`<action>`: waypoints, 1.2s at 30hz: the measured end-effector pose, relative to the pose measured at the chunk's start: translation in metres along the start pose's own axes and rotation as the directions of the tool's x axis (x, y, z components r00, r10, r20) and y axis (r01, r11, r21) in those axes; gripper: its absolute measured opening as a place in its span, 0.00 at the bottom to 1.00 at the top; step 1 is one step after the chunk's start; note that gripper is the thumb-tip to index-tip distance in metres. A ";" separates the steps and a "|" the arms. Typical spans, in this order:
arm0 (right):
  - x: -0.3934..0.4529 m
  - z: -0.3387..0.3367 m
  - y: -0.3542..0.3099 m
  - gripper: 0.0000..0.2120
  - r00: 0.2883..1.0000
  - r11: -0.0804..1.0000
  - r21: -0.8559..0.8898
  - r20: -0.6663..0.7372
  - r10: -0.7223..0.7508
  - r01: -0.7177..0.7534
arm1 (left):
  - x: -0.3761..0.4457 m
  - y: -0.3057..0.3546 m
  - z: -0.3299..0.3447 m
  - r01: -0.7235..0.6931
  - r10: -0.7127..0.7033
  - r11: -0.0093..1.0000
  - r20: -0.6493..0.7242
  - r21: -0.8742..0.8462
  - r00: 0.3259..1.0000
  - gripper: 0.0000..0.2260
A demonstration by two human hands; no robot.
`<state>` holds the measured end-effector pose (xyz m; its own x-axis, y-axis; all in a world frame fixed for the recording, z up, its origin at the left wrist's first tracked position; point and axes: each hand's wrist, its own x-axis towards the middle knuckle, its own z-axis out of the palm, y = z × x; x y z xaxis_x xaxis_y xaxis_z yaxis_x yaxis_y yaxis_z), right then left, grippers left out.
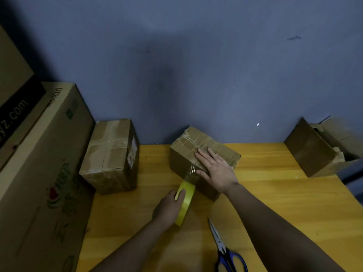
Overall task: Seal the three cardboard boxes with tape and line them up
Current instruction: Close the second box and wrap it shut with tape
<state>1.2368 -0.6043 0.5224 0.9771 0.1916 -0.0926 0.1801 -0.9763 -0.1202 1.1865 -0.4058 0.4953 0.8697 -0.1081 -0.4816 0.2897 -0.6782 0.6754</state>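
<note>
A small cardboard box (188, 150) sits in the middle of the yellow wooden table (275, 193), turned at an angle. My right hand (216, 167) presses flat on its top, fingers straight. My left hand (167, 209) grips a yellow tape roll (184, 203) just in front of the box. A clear strip of tape (192, 173) runs from the roll up onto the box's near edge. A second, taped box (112, 156) stands at the left. A third box (314, 152) with open flaps sits at the table's far right edge.
Blue-handled scissors (224, 250) lie on the table near my right forearm, blades pointing away. Large printed cartons (45, 173) are stacked along the left side. A dark blue wall (196, 75) closes off the back.
</note>
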 end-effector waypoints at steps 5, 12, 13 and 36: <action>0.003 -0.002 0.007 0.30 0.999 0.998 -0.034 0.015 -0.051 0.052 | -0.013 -0.006 0.004 0.005 0.035 0.947 0.118 -0.322 0.992 0.22; 0.006 -0.005 0.020 0.30 0.993 0.991 -0.052 0.015 -0.119 0.119 | -0.007 0.000 0.017 0.039 0.020 0.881 0.119 -0.472 0.993 0.13; 0.006 -0.005 0.020 0.31 0.992 0.991 -0.059 0.017 -0.123 0.124 | -0.007 0.000 0.019 0.057 0.003 0.869 0.122 -0.491 0.993 0.08; -0.130 0.047 -0.009 0.09 0.920 0.891 0.233 0.039 0.391 -0.389 | -0.003 0.014 0.037 0.131 -0.070 0.884 0.150 -0.448 0.986 0.18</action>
<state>1.1031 -0.6161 0.4887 0.9646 -0.2016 -0.1703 -0.2457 -0.9213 -0.3015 1.1729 -0.4423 0.4854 0.7773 -0.1688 -0.6060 0.5491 -0.2879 0.7846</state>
